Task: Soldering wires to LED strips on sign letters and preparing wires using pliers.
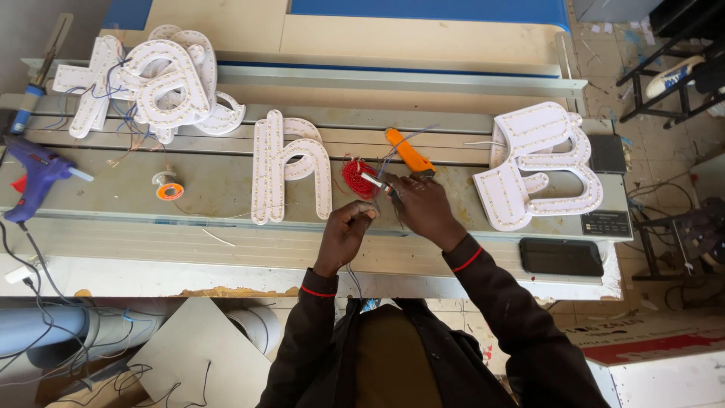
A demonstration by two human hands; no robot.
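We see a grey workbench [226,189] with bare surface left of the red wire coil [358,178]. Just below the coil, the left hand [343,234] is pinched on a thin wire [351,276]; right of it the right hand [423,205] grips a small tool [374,181] touching the coil, an orange knife [408,154] just above

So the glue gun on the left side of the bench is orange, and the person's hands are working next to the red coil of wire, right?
Not quite. The head view shows that the glue gun on the left side of the bench is blue-purple, not orange; the orange thing is the cutter farther right. The rest holds: the left hand and right hand are working next to the red coil of wire.
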